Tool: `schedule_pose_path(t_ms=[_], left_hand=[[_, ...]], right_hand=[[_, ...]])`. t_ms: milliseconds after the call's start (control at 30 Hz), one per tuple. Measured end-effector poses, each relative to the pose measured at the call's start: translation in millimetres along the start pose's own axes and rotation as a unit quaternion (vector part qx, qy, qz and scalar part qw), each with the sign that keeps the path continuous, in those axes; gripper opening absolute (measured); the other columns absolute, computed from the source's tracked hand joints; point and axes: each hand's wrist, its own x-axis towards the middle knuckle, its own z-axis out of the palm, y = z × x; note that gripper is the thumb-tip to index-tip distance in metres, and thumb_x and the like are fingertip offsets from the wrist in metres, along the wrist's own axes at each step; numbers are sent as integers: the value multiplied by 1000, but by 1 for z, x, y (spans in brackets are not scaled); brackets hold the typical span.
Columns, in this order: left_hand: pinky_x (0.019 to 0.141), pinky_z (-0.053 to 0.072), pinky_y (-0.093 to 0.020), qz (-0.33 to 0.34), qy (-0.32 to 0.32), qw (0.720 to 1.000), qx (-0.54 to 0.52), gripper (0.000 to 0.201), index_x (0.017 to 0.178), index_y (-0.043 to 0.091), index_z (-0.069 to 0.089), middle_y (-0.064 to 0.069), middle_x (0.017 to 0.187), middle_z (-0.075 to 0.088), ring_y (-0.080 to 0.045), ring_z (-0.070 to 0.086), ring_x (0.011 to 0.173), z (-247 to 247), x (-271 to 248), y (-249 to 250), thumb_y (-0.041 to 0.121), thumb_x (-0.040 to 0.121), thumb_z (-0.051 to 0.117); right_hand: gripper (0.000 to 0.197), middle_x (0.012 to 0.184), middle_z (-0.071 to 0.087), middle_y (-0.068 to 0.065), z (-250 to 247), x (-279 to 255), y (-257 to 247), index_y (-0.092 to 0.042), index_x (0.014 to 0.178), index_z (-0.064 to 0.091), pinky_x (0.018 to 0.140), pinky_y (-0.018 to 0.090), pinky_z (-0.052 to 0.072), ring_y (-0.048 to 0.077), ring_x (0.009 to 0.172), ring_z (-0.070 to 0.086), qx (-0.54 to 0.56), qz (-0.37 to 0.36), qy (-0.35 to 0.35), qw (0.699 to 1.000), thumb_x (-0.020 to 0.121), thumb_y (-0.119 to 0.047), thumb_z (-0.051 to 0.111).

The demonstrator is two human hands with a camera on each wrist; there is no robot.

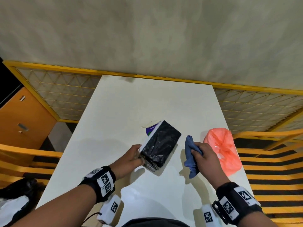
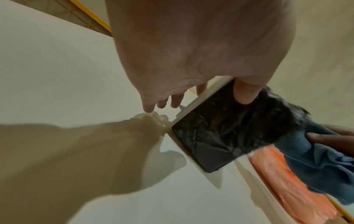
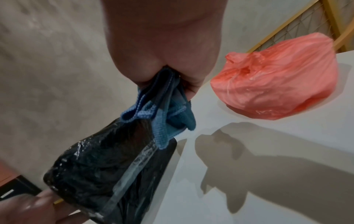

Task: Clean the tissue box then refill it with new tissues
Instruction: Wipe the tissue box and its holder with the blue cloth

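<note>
Closest in, the left hand (image 1: 131, 157) was clamped on the near end of the black tissue box (image 1: 161, 145), tilted up off the white table (image 1: 147, 102), thumb on its dark face. The right hand (image 1: 205, 155) squeezed a bunched blue cloth (image 1: 190, 158) just beside it. Only the head view caught a blue-and-white pack (image 1: 151, 126) behind the box. Off to the right sat a pink plastic bag (image 3: 277, 84); couldn't tell what was inside.
</note>
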Motion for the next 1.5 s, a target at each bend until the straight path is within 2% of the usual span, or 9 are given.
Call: schedule_pose_path(t_ms=[67,233,400,500,633,867,1033,1300,1500], left_hand=[[109,30,-27,11,23,999,-35,66,146,40,24,14,151,37,-8,33,141,4,-3,-3,25,92,59],[114,19,-29,37,118,992,-29,106,156,34,-9,20,157,4,1,10,140,16,-6,2,59,86,66],[121,22,-45,100,264,943,176,129,155,23,1,1,164,7,-18,10,150,39,3,16,78,59,69],[110,38,-50,105,287,921,243,119,148,14,23,-8,154,30,-26,29,142,47,17,18,75,57,68],[94,51,-44,101,261,943,181,63,118,17,53,-1,113,59,-21,61,108,42,36,10,67,81,43],[95,46,-26,168,253,935,181,85,130,26,45,6,118,49,-7,48,114,46,22,20,53,56,77],[101,47,-36,98,233,941,227,120,150,15,25,2,135,39,-17,45,125,43,20,26,65,54,77],[98,48,-36,115,171,943,263,106,142,29,25,6,129,39,-16,48,120,21,18,34,61,58,80],[102,47,-37,142,169,953,208,85,131,31,39,4,123,45,-17,50,116,20,21,28,46,58,80]], right_hand=[[22,78,57,0,2,-2,-7,-39,75,53,70,29,40,16,76,55,3,-6,-4,1000,87,-21,48],[29,98,59,-9,4,-7,-36,-30,101,65,81,23,41,1,97,54,-4,-55,2,998,91,-4,55],[40,111,59,-3,23,5,-69,-24,122,64,90,30,43,18,102,55,-92,-208,-8,974,84,-15,55],[45,121,62,4,47,9,-87,-20,119,68,91,32,42,29,102,54,-160,-299,-18,941,77,-13,56],[43,138,57,2,77,6,-87,-21,125,63,93,44,43,32,117,53,-248,-365,-65,895,83,-23,57],[54,132,61,18,74,38,-66,-1,122,65,104,49,45,39,120,57,-244,-369,-110,890,75,-6,39],[53,131,61,20,61,63,-57,1,121,65,102,51,46,39,118,59,-255,-299,-73,917,78,-9,36],[61,124,64,20,43,85,-51,-3,124,62,101,39,46,40,112,59,-173,-188,27,966,67,2,41],[51,129,63,11,68,26,-97,-18,124,63,93,41,47,33,111,60,-168,-364,18,916,76,-5,52]])
